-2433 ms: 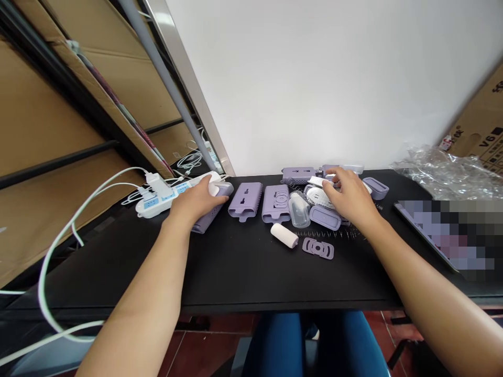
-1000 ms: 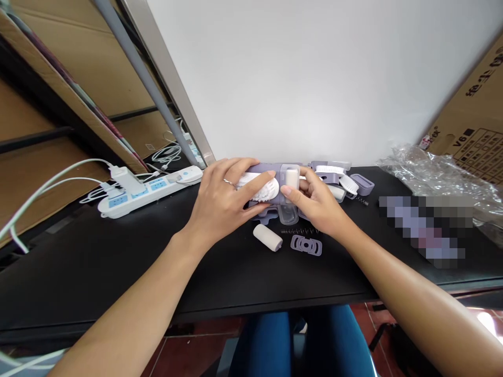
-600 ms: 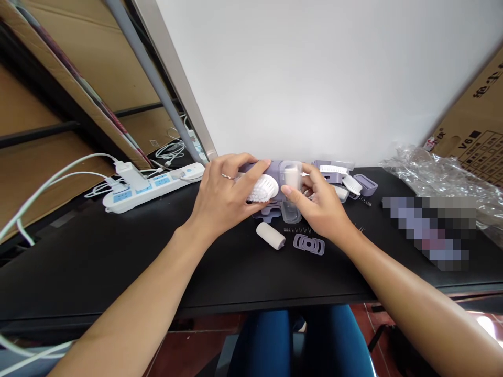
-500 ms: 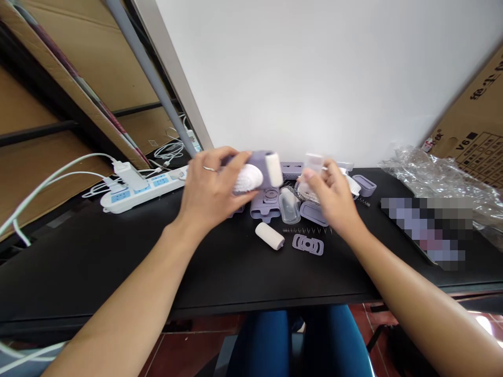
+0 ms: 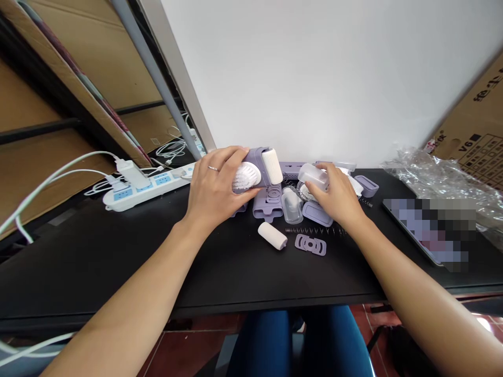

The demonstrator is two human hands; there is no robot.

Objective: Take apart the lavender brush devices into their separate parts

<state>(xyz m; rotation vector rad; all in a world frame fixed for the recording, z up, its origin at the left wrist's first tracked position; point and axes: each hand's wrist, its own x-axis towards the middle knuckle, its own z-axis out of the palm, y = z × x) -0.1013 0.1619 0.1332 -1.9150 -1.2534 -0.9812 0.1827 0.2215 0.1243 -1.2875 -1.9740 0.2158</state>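
Observation:
My left hand [image 5: 214,180] grips a purple cleaning tool fitted with a white bristle brush [image 5: 247,176] and a ribbed white roller [image 5: 272,166] at its end. Held just above the parts pile, a clear plastic container [image 5: 312,175] sits between the thumb and fingers of my right hand [image 5: 340,193]. Below the tool lie a purple housing [image 5: 268,208] and another clear container [image 5: 292,207]. Nearer to me are a loose white roller [image 5: 272,236] and a flat purple plate with slots [image 5: 310,244]. A purple oval piece [image 5: 317,213] rests under my right hand.
A row of small springs [image 5: 310,230] lies behind the slotted plate. At left is a white power strip [image 5: 153,186] with plugs and cables. A phone [image 5: 412,230], crumpled clear plastic [image 5: 428,173] and a cardboard box [image 5: 475,125] are at right. A white panel stands behind.
The clear container in my right hand has tilted from upright to lying sideways. The tool in my left hand has turned slightly, showing its brush and roller more clearly.

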